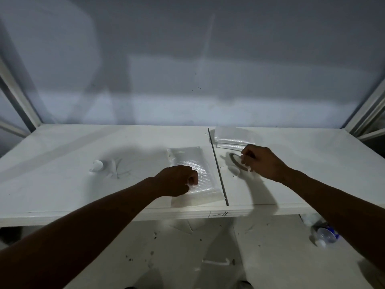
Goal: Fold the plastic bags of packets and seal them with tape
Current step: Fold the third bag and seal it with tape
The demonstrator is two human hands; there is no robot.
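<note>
Plastic bag (pixel 192 161) of packets flat on the table (pixel 73 147), just left of the dark seam (pixel 217 165); left hand (pixel 175 180) fisted on it, grip on the film unclear. Just right of the seam, right hand (pixel 262 161) curled round the tape roll (pixel 233 159); more bags (pixel 233 136) beyond

left hand (pixel 177 180) fisted, right hand (pixel 262 161) in a pinching grip, both forearms outstretched

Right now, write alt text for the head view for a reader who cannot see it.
A person's left hand rests, fingers curled, on a clear plastic bag of packets on a white table, while the right hand grips a tape roll beside it. More bags lie behind.
</note>
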